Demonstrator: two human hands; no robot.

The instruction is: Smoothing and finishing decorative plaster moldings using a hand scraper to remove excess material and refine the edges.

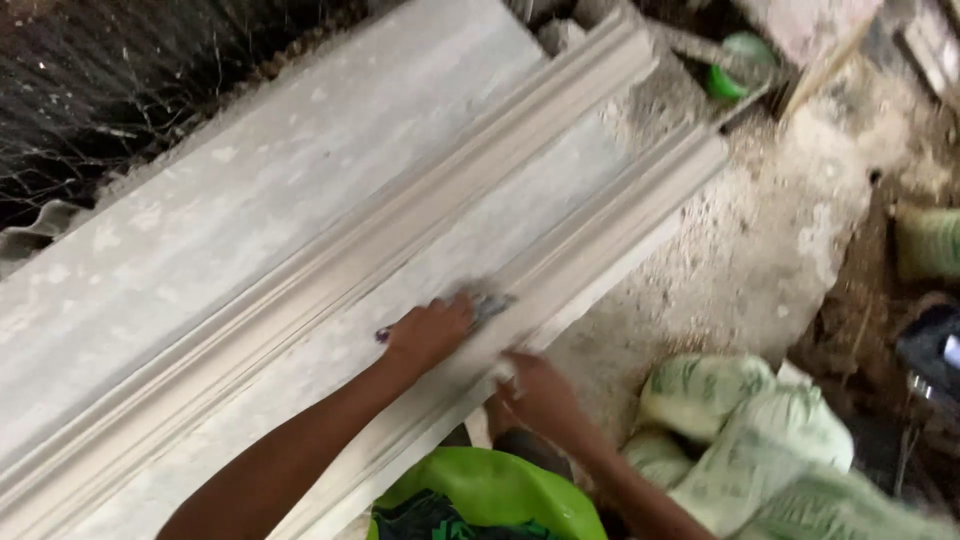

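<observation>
Pale grey-white plaster moulding point(420, 230), dusty and mottled; beside it, cream sacks point(760, 430) printed in green; below its near edge, a bright lime-green garment point(490, 495) with dark patterning.

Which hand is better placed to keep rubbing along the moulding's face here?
Left, probably. The left hand already presses a small grey pad on the pale moulding, while the right hand only grips its near edge, seemingly steadying it.

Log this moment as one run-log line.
left hand: pressing grey pad on moulded strip | right hand: steadying strip's near edge | sacks: at right
</observation>
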